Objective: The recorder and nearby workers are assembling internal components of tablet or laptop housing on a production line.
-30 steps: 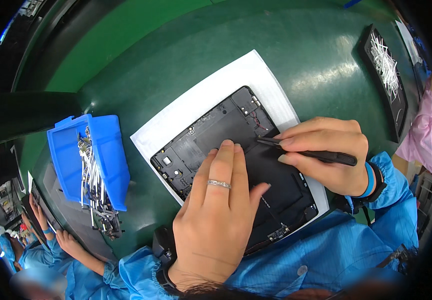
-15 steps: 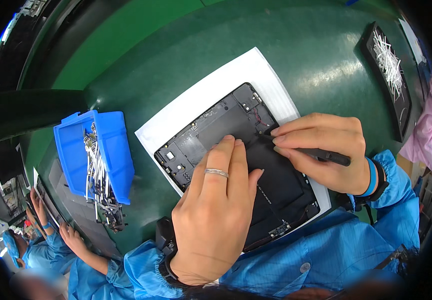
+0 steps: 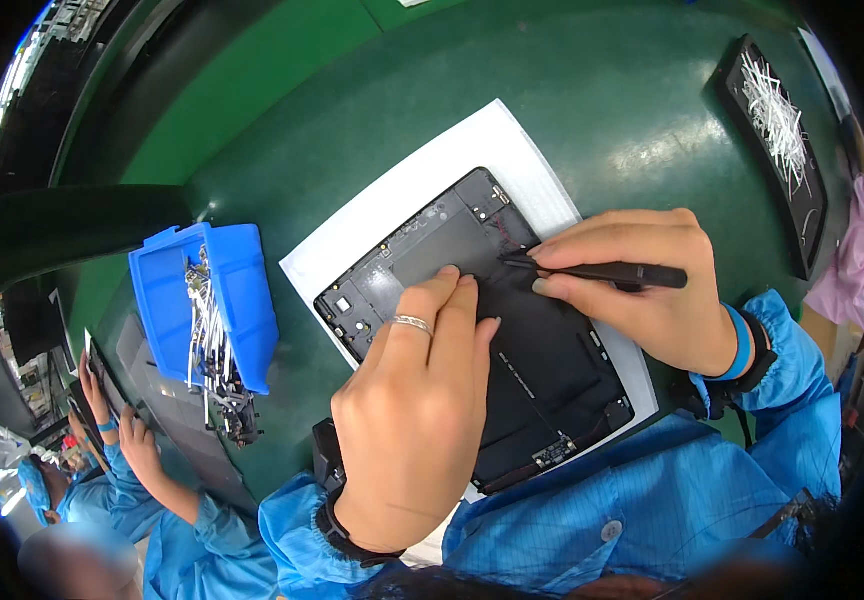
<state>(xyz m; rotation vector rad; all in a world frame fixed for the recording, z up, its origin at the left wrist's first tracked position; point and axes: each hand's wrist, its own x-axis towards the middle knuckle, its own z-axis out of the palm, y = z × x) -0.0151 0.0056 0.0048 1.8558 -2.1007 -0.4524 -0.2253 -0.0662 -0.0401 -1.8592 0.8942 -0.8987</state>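
An opened black tablet housing [image 3: 542,355] lies at a slant on a white sheet, with large black battery panels and small circuit parts showing. My left hand [image 3: 412,400], with a ring on one finger, rests on it; the fingers are stretched out, and their tips press near the middle of the housing. Pinched in my right hand [image 3: 652,265] is a pair of slim black tweezers [image 3: 642,274]. Their points reach the upper right part of the housing, close to a thin red wire [image 3: 505,228]. What lies under my left palm is hidden.
On the green table [image 3: 392,140] a blue bin [image 3: 167,300] at the left holds white strips and small parts, some spilling over its near edge. A black tray [image 3: 802,215] of white strips stands at the far right. Another person's hands [image 3: 142,455] work at the left.
My right hand has shifted slightly up and left, and the tweezers now lie more level. My left hand has moved a little left. The view has shifted slightly too.
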